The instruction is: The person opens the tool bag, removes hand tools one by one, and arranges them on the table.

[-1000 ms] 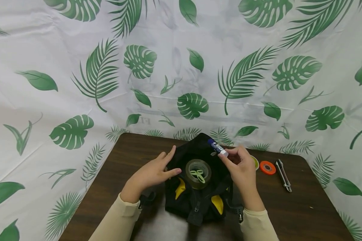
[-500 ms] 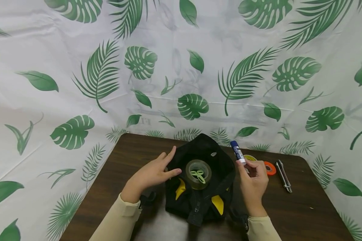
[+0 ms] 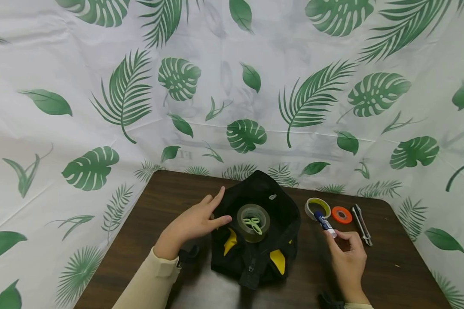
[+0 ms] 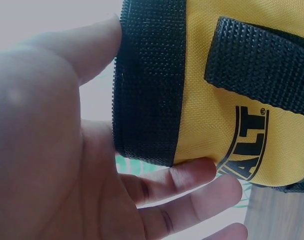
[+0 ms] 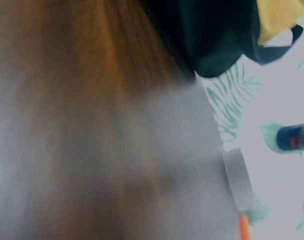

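We see the L hand (image 3: 195, 221) at the L edge of the black & yellow bag (image 3: 280, 201), thumb & fingers spread w/ the bag's rim btw them; up close, fingertips touch its yellow outer side, so we call it a loose hand, not clenched; the R hand (image 3: 346, 257) is out in the air R of the bag, pinching the white end of a glue stick (image 3: 323, 222), blue cap slanting toward the bag's far side; our R wrist view is blurred & doesn't show the grip; in the bag we've 1 brownish tape roll (image 3: 248, 235) w/ green scissors (image 3: 256, 228) in its hole; on the table (image 3: 394, 285) R of the bag we've 3 items: 1 tape ring (image 3: 308, 210), nearest the bag, partly behind the glue stick, can't tell if touching; 1 orange roll (image 3: 335, 217), farther R; 1 cutter (image 3: 361, 226), farthest R; behind the bag, a leaf-print sheet (image 3: 201, 111).
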Demonstrator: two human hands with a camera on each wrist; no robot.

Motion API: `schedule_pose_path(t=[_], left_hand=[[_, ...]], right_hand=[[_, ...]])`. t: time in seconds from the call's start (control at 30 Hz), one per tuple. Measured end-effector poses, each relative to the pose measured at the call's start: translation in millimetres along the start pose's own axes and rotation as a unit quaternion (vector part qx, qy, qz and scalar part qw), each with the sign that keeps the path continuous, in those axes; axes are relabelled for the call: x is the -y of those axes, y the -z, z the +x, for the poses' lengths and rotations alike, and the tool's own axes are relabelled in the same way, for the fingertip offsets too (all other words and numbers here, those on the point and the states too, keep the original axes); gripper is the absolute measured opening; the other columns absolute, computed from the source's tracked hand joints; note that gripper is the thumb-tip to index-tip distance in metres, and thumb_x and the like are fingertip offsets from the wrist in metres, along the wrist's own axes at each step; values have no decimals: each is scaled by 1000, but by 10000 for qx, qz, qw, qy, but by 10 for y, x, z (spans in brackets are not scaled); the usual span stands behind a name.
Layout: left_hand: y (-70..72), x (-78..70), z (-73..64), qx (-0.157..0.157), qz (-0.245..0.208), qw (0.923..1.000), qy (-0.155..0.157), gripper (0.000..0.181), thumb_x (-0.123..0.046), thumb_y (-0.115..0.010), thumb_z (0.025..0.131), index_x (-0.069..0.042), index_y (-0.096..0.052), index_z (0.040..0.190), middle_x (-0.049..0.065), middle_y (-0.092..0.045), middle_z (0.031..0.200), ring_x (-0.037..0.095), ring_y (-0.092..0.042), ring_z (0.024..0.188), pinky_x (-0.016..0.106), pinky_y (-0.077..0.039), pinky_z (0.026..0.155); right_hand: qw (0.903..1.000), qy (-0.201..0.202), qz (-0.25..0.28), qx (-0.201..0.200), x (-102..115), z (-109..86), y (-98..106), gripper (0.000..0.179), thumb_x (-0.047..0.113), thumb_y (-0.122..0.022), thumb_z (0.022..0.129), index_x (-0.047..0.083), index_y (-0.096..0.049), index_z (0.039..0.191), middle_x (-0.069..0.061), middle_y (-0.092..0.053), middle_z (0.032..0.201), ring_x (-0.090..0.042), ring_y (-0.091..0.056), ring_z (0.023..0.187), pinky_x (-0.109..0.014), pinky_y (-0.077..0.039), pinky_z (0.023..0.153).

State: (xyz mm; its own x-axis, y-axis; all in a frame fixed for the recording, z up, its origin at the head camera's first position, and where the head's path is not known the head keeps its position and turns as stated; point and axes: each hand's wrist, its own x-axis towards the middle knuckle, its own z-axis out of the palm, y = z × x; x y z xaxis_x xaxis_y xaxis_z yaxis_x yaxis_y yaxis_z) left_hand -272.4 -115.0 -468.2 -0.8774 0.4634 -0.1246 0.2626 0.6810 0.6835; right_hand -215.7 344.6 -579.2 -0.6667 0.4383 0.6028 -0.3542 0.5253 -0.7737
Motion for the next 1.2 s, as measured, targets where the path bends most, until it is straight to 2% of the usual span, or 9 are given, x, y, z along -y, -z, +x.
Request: schedule_pose_path(t=[0.13,0.27,0.4,0.5,0.6,0.67,0.93,1.07,1.2], left_hand=[[3,4,-2,13,97,10000,13,98,-79,-56,101,-47,3,172,15,-17,183,41,-46,157,63,-40,125],[8,-3,8,-61,164,9998,-32,98,-77,-56,101,-45,2,173,16,-20,182,40,-53,152,62,-43,123],[1,-25,20,-114,152,9997,-139,97,-75,-57,102,-43,0,174,17,-26,179,39,-60,144,61,-46,121],[-18,-28,22,-72,125,9998,-97,97,-75,-57,103,-43,0,174,17,-23,180,40,-56,148,63,-44,122],[-37,-28,19,-38,119,9999,-31,97,-76,-57,102,-45,1,174,17,-19,182,42,-50,154,64,-41,124],[-43,-28,21,-12,119,9999,0,97,-77,-56,102,-46,2,173,16,-18,182,42,-47,156,64,-39,125],[-21,-28,15,-10,95,10000,-17,97,-75,-56,103,-43,0,175,17,-18,182,42,-53,151,65,-42,123],[-23,-26,5,14,130,9999,20,96,-75,-56,103,-43,1,174,17,-17,182,43,-51,153,65,-41,123],[-37,-31,15,35,154,9999,-7,96,-76,-55,103,-45,1,174,16,-17,182,43,-49,155,65,-40,124]], right_hand=[[9959,-789,-433,85,9,-74,151,21,-4,-91,85,-6,-75,99,14,-72,94,4,-67,75,-8,-51,63],[9802,-1690,-982,321,-4,-71,229,25,16,-92,90,2,-75,101,28,-69,85,4,-62,65,-14,-47,55],[9627,-2114,-1494,787,-38,-10,266,33,31,-91,93,6,-72,106,18,-72,80,-3,-65,58,-20,-51,54],[9447,-2617,-1438,1353,-83,-1,293,43,32,-90,93,4,-67,116,5,-76,84,-11,-68,57,-27,-57,55],[9248,-3014,-1348,1889,-136,-2,310,56,34,-89,95,2,-60,131,-1,-77,93,-17,-68,59,-32,-60,56],[9172,-3078,-1348,2143,-168,5,323,62,38,-88,95,3,-58,138,-2,-77,96,-19,-67,59,-34,-60,56],[9207,-2650,-1243,2583,-243,60,316,64,44,-84,97,9,-62,146,-6,-79,98,-17,-64,59,-34,-59,56],[9161,-2620,-1305,2739,-249,46,303,65,48,-83,97,11,-63,146,-6,-79,100,-16,-65,61,-33,-60,57],[9149,-2653,-1380,2712,-236,14,323,64,46,-83,98,10,-64,147,-7,-78,101,-16,-65,62,-33,-60,58]])
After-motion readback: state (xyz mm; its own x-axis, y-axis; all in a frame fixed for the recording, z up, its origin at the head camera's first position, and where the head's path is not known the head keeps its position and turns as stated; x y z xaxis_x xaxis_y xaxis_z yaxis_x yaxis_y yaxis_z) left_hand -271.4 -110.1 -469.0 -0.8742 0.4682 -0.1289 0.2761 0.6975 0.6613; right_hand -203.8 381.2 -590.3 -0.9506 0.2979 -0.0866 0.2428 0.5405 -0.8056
